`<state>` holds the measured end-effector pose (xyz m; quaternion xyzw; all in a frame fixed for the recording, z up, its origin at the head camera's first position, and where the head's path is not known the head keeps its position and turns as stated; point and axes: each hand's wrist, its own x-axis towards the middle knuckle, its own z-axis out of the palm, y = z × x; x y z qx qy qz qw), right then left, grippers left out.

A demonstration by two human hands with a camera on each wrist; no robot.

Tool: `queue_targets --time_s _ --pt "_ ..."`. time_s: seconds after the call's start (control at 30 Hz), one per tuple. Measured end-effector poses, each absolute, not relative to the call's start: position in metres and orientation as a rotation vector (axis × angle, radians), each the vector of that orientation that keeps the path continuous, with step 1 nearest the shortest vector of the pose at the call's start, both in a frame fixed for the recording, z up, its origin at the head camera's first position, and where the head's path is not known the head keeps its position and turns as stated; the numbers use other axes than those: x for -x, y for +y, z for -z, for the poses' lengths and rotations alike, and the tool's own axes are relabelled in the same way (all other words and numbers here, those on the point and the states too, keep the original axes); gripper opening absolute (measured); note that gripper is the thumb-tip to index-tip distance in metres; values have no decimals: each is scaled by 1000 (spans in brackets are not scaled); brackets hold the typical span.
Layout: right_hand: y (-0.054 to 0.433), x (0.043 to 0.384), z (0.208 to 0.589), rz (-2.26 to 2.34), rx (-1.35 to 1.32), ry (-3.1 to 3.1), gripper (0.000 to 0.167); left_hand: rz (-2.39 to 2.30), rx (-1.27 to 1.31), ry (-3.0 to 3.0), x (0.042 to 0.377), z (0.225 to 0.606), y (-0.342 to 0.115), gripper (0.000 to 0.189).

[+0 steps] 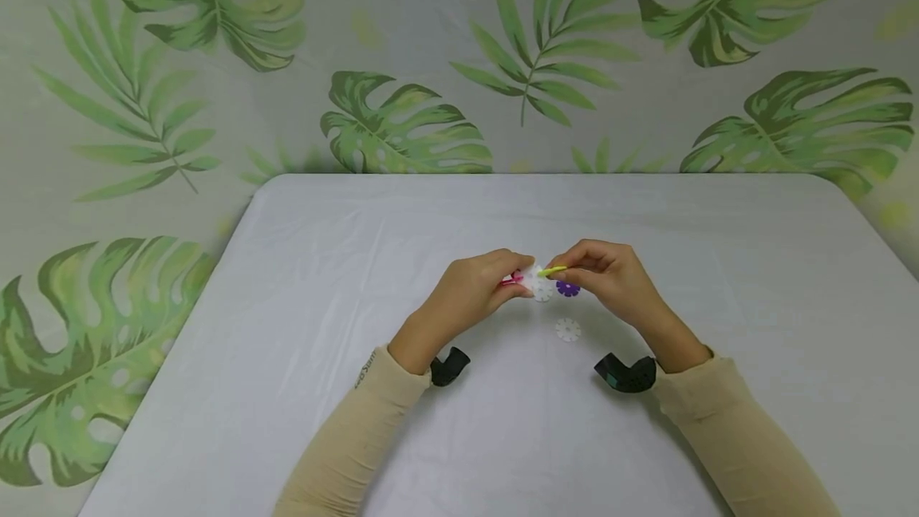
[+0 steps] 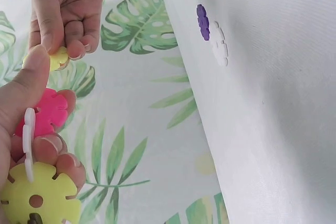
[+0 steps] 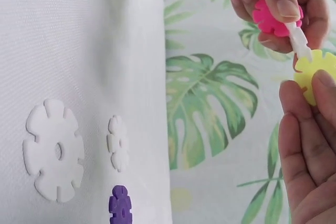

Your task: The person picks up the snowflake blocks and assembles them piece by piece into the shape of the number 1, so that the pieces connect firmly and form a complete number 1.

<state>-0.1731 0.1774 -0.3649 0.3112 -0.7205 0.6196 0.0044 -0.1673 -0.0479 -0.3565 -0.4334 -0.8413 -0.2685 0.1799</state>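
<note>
My left hand (image 1: 467,286) grips a joined string of notched plastic discs: a yellow disc (image 2: 47,198), a white disc (image 2: 28,140), a pink disc (image 3: 270,19) and another white disc (image 3: 298,40). Thumb and fingers of my right hand (image 1: 613,274) pinch a second yellow disc (image 3: 316,72). Its notched edge meets the end of the outer white disc in the right wrist view. Both hands are raised above the table, close together. Part of the string is hidden behind the left thumb and fingers.
On the white-covered table (image 1: 502,437) lie a purple disc (image 1: 569,290), a white disc (image 1: 543,292) beside it and another white disc (image 1: 568,330) nearer me. Black devices (image 1: 626,374) sit at both wrists. Behind the table's far edge hangs a leaf-patterned cloth (image 1: 402,122).
</note>
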Motion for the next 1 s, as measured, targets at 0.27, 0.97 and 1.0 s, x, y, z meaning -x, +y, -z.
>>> queue_targets --time_s 0.27,0.97,1.0 --pt "175 173 365 -1961 -974 -2244 7 816 1234 -2384 167 353 -49 38" --pt "179 169 353 -1513 -930 -2416 15 807 1215 -2346 169 349 -53 44" --pt "179 169 353 -1510 -920 -2414 15 811 1216 -2342 169 349 -54 45"
